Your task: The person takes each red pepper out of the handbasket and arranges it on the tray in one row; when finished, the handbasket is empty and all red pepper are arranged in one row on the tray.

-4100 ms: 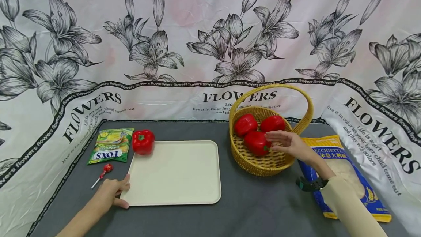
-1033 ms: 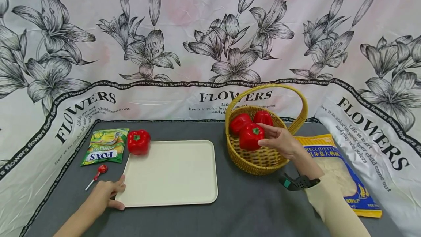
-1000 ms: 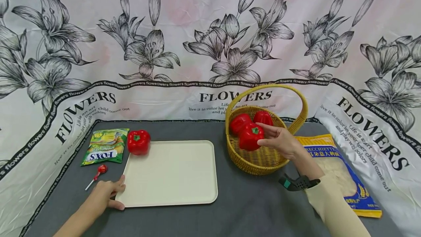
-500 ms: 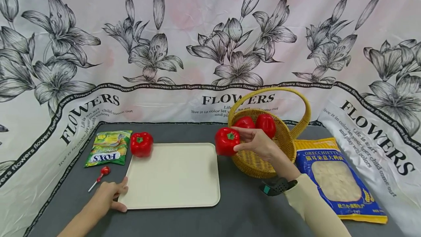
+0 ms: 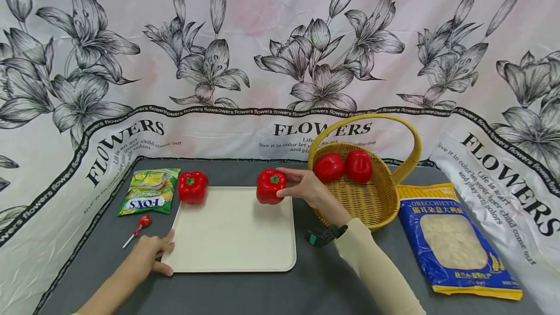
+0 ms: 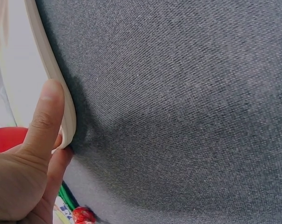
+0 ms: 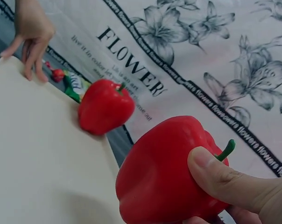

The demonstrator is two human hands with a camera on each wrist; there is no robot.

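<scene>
**Right hand (image 5: 304, 186) pinching red pepper (image 5: 269, 186) at upper right part of tray (image 5: 227, 232)**

Held pepper: center of frame, head view, in front of the tray's upper edge; green stem faces the camera. Grip: thumb on one side, fingers on the other. Right wrist view shows the thumb pressed just beside the stem, with a shadow on the tray nearby. Contact between pepper and tray: cannot tell.

Left hand (image 5: 150, 255): lower left of frame. Thumb and fingers spread around the tray's lower-left corner, touching its edges. Left wrist view: thumb lies straight along the rim, a finger at the corner.

Second red pepper (image 5: 192, 187): upright at the tray's upper-left corner, stem up. Just left of it, a green and yellow candy bag (image 5: 150, 192), its FOXS print upside down. Below the bag, a red lollipop (image 5: 143, 222), stick toward lower left.

Right of center: yellow wicker basket (image 5: 350, 203), handle raised. Inside, toward its far side, two red peppers (image 5: 359, 166) side by side. Right wrist carries a dark band (image 5: 325, 236), beside a cream sleeve (image 5: 372, 266).

Lower right: blue and yellow pasta bag (image 5: 455, 242), flat on the gray cloth (image 5: 245, 295).
</scene>
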